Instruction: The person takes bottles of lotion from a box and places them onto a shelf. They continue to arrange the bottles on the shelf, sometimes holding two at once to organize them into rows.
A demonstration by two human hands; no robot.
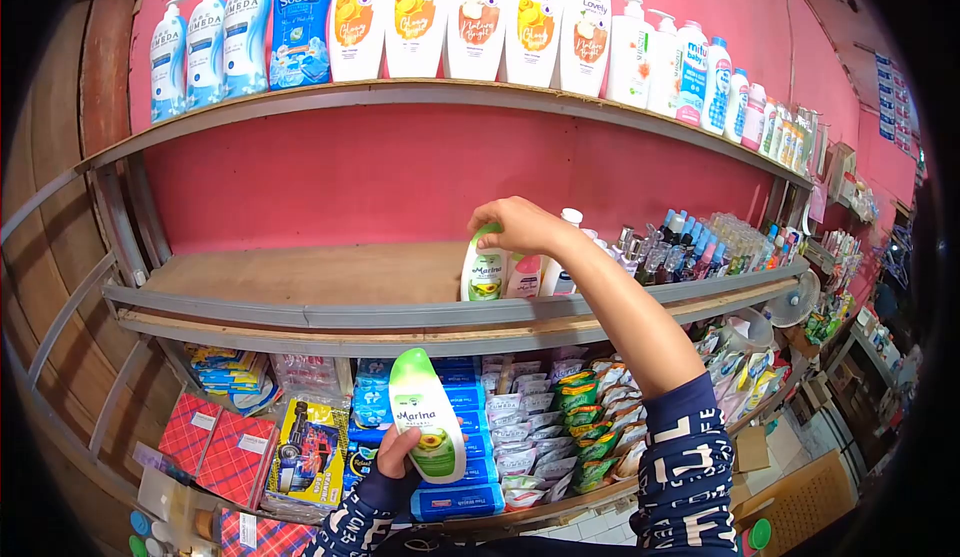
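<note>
My left hand (397,452) is wrapped round a white Marina bottle with a green cap (428,427), held slightly tilted in front of the lower shelf. My right hand (515,227) reaches to the middle shelf (300,282), its fingers closed round the green cap of a second Marina bottle (484,275) that stands upright near the shelf's front edge. Right beside that bottle is a pink-labelled bottle (523,277), partly under my right hand. A white bottle (558,275) is partly hidden by my right forearm.
Tall lotion bottles (417,17) line the top shelf (400,90). Small perfume bottles (690,247) crowd the middle shelf's right side. Below are hanging sachets (585,407), blue packs (458,500), red plaid boxes (235,462) and a yellow toy box (308,457). A metal rail runs along the middle shelf's front.
</note>
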